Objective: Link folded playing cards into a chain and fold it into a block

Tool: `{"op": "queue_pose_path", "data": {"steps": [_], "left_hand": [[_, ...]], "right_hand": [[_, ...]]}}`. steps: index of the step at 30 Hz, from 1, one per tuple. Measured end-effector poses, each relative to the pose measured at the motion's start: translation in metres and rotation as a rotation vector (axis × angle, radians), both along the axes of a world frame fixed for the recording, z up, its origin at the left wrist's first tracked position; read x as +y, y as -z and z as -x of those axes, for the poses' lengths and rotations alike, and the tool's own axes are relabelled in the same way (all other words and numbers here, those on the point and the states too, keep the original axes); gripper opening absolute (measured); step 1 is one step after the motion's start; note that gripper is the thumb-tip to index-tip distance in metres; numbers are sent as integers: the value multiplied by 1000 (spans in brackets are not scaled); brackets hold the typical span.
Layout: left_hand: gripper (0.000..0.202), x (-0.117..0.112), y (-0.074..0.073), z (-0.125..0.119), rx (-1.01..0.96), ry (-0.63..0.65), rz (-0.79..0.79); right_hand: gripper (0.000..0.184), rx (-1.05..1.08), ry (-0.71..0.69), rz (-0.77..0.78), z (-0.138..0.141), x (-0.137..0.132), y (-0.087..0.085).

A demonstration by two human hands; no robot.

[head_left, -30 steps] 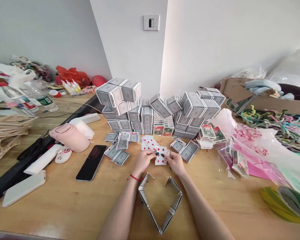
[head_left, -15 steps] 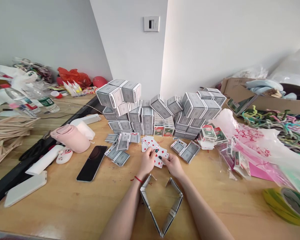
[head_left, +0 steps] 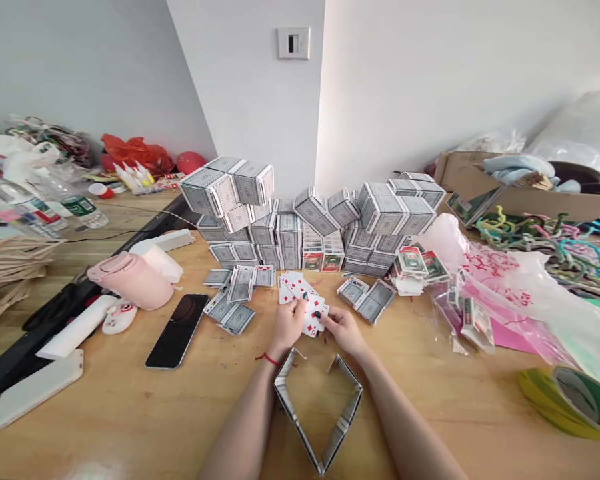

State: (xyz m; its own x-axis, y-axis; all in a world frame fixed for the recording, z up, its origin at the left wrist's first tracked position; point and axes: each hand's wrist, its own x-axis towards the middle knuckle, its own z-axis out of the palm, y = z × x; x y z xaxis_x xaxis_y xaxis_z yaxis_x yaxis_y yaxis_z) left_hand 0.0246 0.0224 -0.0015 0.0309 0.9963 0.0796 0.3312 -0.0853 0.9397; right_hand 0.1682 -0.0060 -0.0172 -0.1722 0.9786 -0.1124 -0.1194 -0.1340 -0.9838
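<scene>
Bright, diffuse light; right wall [head_left: 430, 80] paler than shaded left wall [head_left: 90, 60]; glare on table [head_left: 145, 420], lower left; edges stretched.

The overlapping white paper cards with red diamonds [head_left: 312, 313] are partly covered by the left hand [head_left: 289, 323] and the right hand [head_left: 343, 329], and their number cannot be told. Both bare forearms [head_left: 244, 417] are cut off by the bottom edge. The yellow-and-green ring of tape [head_left: 543, 400], the brown cardboard box [head_left: 464, 172] and the stacked pale wooden frames [head_left: 10, 257] are cropped at the sides. The print on the small red-and-green card boxes [head_left: 313, 261] cannot be read.
</scene>
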Motion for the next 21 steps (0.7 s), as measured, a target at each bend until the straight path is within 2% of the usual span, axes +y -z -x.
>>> {"op": "queue_pose_path", "data": {"steps": [4, 8, 12, 21], "left_hand": [[42, 1, -1, 5, -27, -75, 5], [42, 2, 2, 5, -41, -60, -1], [38, 0, 1, 3, -8, -40, -48], [33, -3, 6, -2, 30, 53, -69]], "right_hand": [[36, 205, -48, 37, -7, 1, -5], [32, 304, -44, 111, -8, 3, -2], [32, 343, -54, 129, -8, 5, 2], [36, 329, -135, 134, -3, 2, -5]]}}
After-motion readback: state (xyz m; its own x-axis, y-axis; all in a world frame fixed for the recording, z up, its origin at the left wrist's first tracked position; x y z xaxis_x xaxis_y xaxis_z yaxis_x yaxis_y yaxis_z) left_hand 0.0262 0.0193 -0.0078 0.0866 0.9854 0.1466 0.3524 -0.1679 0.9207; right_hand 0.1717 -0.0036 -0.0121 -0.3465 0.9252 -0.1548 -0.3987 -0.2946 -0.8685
